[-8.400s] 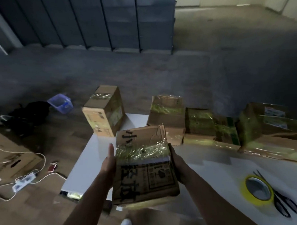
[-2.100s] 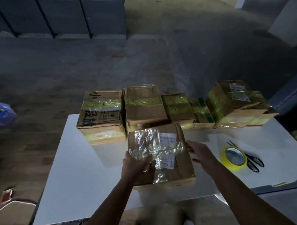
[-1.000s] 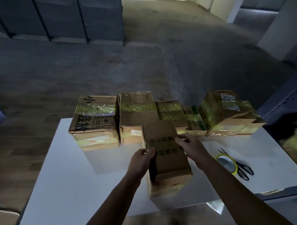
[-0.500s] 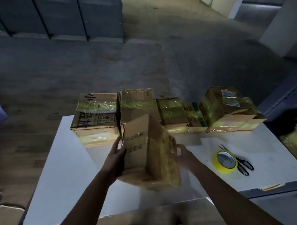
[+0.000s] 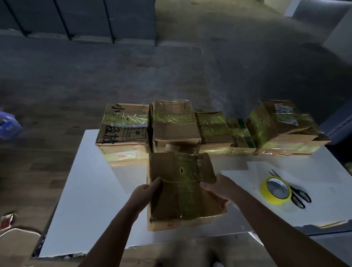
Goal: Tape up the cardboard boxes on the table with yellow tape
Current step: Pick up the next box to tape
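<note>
A cardboard box (image 5: pixel 179 185) lies flat on the white table (image 5: pixel 90 206) in front of me, a strip of yellow tape running along its top. My left hand (image 5: pixel 146 194) holds its left edge, thumb on top. My right hand (image 5: pixel 219 187) grips its right side, thumb on the top face. The yellow tape roll (image 5: pixel 276 189) lies flat on the table to the right of the box, apart from both hands.
Black scissors (image 5: pixel 295 191) lie beside the roll. A row of several taped boxes (image 5: pixel 174 121) lines the table's far edge, the largest at the right (image 5: pixel 280 127). A blue bin (image 5: pixel 5 125) and a cable lie on the floor at left.
I have turned the box over from standing on edge to lying flat, its yellow-taped face now up. Both hands stay on its sides.
</note>
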### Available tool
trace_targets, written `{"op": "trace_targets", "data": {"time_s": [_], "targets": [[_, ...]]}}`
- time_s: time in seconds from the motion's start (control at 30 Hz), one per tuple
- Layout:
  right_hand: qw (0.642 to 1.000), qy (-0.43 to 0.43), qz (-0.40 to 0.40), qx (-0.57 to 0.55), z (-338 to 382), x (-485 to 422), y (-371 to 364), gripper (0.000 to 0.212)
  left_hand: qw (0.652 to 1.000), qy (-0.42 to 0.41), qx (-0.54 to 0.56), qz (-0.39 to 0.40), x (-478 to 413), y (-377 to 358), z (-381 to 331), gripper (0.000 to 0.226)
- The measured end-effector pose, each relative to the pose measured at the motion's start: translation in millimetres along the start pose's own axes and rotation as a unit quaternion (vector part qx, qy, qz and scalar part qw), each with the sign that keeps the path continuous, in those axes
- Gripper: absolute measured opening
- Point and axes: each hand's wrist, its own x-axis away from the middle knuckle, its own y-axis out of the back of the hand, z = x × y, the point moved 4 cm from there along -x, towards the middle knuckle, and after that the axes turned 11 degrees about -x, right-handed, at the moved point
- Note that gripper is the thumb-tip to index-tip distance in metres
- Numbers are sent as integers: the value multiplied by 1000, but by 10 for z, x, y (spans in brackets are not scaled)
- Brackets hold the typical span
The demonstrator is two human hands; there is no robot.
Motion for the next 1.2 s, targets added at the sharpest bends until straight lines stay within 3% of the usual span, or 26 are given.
{"op": "trace_targets", "data": {"time_s": [0.13, 0.33, 0.57, 0.8, 0.9, 1.07, 1.2], "targets": [[999, -18, -16, 23, -98, 48, 106, 67, 999, -5, -24, -34, -95, -184, -28, 55], [997, -18, -58, 55, -255, 108, 257, 61, 995, -19, -92, -46, -226, -426, -83, 53], [994, 6, -91, 61, -362, 110, 240, 54, 970, -64, -189, -141, -237, -482, -224, 45], [994, 20, -69, 79, -361, 89, 255, 62, 950, -112, -214, -196, -86, -520, -346, 45], [996, 12, -44, 74, -368, 80, 321, 57, 944, -116, -239, -195, -24, -542, -372, 61], [997, -13, 50, 59, -376, 65, 440, 51, 930, -94, -315, -165, -26, -692, -454, 115], [996, -13, 70, 51, -447, 45, 504, 55, 927, -88, -319, -178, -69, -750, -527, 126]]}}
